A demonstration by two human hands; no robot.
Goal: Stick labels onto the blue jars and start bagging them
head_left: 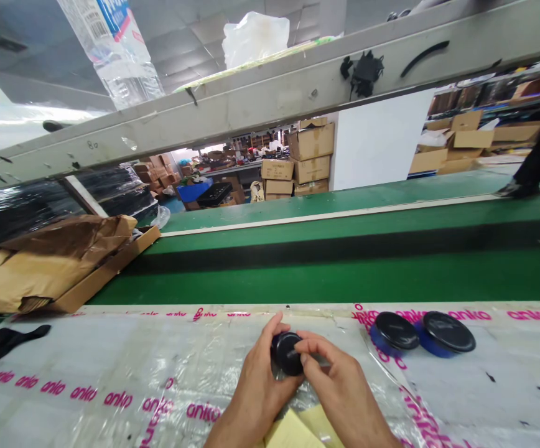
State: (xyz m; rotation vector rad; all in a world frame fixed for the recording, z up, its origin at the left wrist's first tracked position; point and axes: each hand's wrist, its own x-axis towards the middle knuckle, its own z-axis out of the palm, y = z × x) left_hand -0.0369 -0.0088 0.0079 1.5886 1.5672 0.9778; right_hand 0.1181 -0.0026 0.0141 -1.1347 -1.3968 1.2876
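My left hand [263,376] is wrapped round a small round container with a black top [288,354], its thumb and fingers on the sides. The fingers of my right hand [338,373] are pinched together against the right part of that top; anything between them is too small to tell. Below my wrists lie pale yellow paper sheets [293,432], partly hidden by my forearms. To the right stand two similar round containers with black tops and blue sides, one [395,333] touching the other [447,333].
Plastic film with pink "anko" print [130,373] covers the worktop. Behind it runs a green conveyor belt [344,274]. At left are a cardboard tray [106,267] with brown paper and a black strap-like item [9,342]. A metal beam [251,102] crosses above, with a water bottle [116,56] on it.
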